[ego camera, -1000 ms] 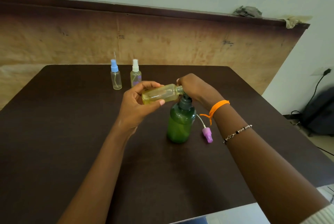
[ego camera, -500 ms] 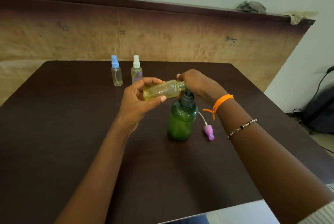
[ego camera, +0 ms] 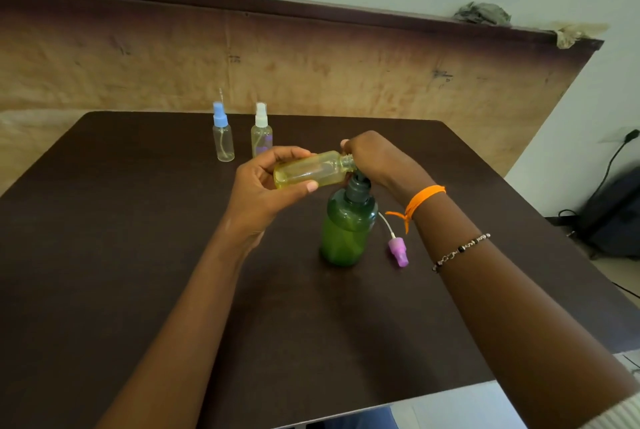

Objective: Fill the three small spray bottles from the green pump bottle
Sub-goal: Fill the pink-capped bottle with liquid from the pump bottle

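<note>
The bench (ego camera: 138, 255) is a dark brown surface filling most of the view, backed by a worn wooden panel (ego camera: 311, 58) at 12 o'clock. A dark bag (ego camera: 616, 214) lies on the floor at 3 o'clock, off the bench.

The green pump bottle (ego camera: 346, 231) stands upright near the bench centre, its dark pump head partly covered from above. The right hand (ego camera: 377, 158) rests on top of that pump head, fingers curled over it; its grip is closed on the pump. An orange band (ego camera: 424, 196) and a beaded bracelet (ego camera: 460, 250) sit on the right wrist.

The left hand (ego camera: 263, 186), at 9 o'clock of the pump bottle, holds the uncapped spray bottle (ego camera: 311, 170) tilted almost horizontal, grip closed around its body, open neck pointing to 3 o'clock and meeting the pump spout. Yellowish liquid shows inside it.

At 11 o'clock, well apart from the hands, two capped small bottles stand upright side by side: the blue-capped bottle (ego camera: 222, 132), apparently clear, and the white-capped bottle (ego camera: 261, 131), tinted yellow.

The purple spray cap (ego camera: 398, 250) with its dip tube lies on the bench just beside the pump bottle at 3 o'clock.
</note>
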Demonstrator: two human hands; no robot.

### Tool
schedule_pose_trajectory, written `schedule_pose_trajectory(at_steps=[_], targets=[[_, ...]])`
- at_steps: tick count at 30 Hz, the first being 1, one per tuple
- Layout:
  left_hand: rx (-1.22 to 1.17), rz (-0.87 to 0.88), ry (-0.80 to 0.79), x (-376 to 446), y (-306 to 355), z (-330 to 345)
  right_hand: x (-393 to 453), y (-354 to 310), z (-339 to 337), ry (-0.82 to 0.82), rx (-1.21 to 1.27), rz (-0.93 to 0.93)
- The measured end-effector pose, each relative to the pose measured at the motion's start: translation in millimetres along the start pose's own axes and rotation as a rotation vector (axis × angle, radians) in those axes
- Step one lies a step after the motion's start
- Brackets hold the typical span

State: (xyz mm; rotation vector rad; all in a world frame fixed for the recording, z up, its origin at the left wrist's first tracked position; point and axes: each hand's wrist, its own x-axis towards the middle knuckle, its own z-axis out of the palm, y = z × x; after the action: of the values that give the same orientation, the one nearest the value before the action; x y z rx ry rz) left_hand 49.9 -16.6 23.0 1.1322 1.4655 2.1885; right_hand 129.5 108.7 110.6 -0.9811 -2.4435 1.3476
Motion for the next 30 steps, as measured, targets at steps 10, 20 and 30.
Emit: schedule_pose_trajectory(at_steps=[10, 20, 30], targets=[[0.009, -0.004, 0.000, -0.5, -0.5, 0.0, -2.3, 2.8, 0.1, 0.007, 0.024, 0.019], [0.016, 0.010, -0.004, 0.3, 1.0, -2.0, 2.2, -2.5, -2.9, -0.007, -0.045, -0.010], [0.033, 0.004, -0.002, -0.3, -0.6, -2.1, 3.2, 5.1, -1.6, 0.018, -0.089, -0.017]])
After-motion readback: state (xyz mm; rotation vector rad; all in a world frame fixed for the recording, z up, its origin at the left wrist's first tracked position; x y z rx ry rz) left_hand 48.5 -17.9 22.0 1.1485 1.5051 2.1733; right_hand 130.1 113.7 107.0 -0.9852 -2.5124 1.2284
